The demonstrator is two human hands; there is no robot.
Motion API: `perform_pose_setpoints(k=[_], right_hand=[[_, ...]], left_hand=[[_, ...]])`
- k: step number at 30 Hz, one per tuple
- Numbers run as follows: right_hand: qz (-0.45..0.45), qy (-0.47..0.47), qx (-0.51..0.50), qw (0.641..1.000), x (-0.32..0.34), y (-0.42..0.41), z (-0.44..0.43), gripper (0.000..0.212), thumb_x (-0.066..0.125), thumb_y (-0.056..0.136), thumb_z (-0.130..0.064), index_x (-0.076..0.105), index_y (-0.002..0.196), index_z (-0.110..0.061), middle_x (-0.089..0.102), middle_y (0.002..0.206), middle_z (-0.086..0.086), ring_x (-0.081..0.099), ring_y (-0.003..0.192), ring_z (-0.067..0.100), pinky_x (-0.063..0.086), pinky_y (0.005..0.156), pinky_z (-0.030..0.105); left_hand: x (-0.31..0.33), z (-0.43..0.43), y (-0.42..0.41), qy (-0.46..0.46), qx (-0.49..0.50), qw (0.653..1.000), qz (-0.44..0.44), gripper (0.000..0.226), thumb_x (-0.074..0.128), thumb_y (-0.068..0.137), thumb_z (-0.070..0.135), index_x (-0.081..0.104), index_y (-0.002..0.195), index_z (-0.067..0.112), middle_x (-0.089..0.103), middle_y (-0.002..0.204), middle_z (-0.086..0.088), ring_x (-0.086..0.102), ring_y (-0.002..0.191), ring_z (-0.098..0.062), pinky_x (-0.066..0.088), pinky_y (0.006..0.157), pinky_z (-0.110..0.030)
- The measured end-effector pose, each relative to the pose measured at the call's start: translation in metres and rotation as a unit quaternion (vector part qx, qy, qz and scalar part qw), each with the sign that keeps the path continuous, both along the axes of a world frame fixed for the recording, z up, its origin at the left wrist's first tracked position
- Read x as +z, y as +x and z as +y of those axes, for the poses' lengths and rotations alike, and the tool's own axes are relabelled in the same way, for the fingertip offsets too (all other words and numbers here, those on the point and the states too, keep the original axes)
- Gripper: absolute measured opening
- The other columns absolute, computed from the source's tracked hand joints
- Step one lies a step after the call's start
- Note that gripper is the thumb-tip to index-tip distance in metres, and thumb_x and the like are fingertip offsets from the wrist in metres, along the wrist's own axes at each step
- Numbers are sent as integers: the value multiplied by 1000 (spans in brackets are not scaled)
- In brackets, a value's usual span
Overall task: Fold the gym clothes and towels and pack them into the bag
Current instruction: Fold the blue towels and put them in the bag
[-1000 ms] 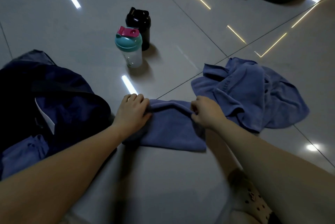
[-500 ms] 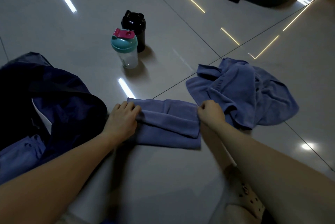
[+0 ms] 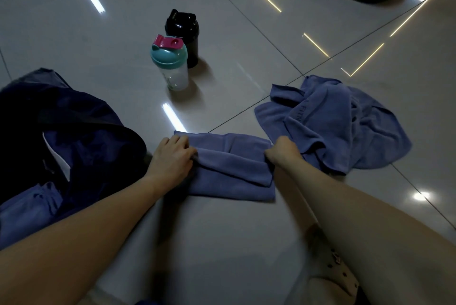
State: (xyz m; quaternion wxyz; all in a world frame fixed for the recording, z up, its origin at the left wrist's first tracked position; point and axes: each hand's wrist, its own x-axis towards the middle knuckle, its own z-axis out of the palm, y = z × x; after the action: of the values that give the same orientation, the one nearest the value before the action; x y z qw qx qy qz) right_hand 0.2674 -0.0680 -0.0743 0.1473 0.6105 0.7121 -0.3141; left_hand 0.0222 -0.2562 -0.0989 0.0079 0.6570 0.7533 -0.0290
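We have the towel (image 3: 229, 168) lying on the floor (image 3: 222, 243) in front of us. It sits between the bag (image 3: 74, 131) on our left and the second towel (image 3: 345, 126), which is crumpled on our right. Our left hand (image 3: 172, 156) and right hand (image 3: 283, 154) each have their grip clamped on one end of the upper flap. The fingers are curled round the cloth, and the flap is stretched between them over the lower layer.

The flap sits a little askew, and its near edge does not run level with the layer beneath. If we lay it down like this, we expect a lopsided fold that packs badly.

The cloth looks soft and limp, so an uneven pull could leave the middle sagging and creased.

Our right hand is just beside the second towel and could catch its edge and drag it along.

The bag looks slumped, with blue cloth (image 3: 27, 206) already inside, so we judge the fold may fall open as we push it in.
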Motion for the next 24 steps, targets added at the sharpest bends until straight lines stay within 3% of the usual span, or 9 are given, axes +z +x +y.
perform_pose_setpoints(k=[3,8,15,20,24], right_hand=[[-24,-7,-9,1000,2,-2,-2,43,74,81,-30,37,66,-15,40,60,7,40,54,26,31,46,31],[-48,-9,-7,999,-2,-7,-3,39,65,88,-14,32,67,-15,33,63,5,32,53,22,26,44,30],[-13,-56,-15,998,1,4,6,47,72,85,-13,29,66,-17,27,62,7,28,56,22,33,55,36],[-82,62,67,992,7,7,14,29,56,97,-10,45,71,-14,47,67,9,42,57,26,32,47,34],[-32,97,111,988,6,9,11,35,56,94,-12,39,64,-14,41,58,7,35,52,25,27,46,34]], left_hand=[[-4,0,1,-12,8,1000,-3,18,57,75,24,71,84,18,58,87,-6,53,83,-31,36,71,-41],[-6,-2,3,-15,21,999,-32,17,57,74,21,72,82,17,60,82,-5,58,77,-32,42,65,-40],[-5,-1,3,-24,23,999,-28,21,54,76,21,74,83,19,60,80,-4,59,75,-31,39,66,-39],[-5,1,3,-27,35,998,-38,11,68,77,18,74,84,22,61,83,-2,60,79,-29,39,69,-39],[-5,3,3,-34,38,998,-37,14,64,79,21,75,88,22,60,86,-3,59,82,-29,39,72,-39]])
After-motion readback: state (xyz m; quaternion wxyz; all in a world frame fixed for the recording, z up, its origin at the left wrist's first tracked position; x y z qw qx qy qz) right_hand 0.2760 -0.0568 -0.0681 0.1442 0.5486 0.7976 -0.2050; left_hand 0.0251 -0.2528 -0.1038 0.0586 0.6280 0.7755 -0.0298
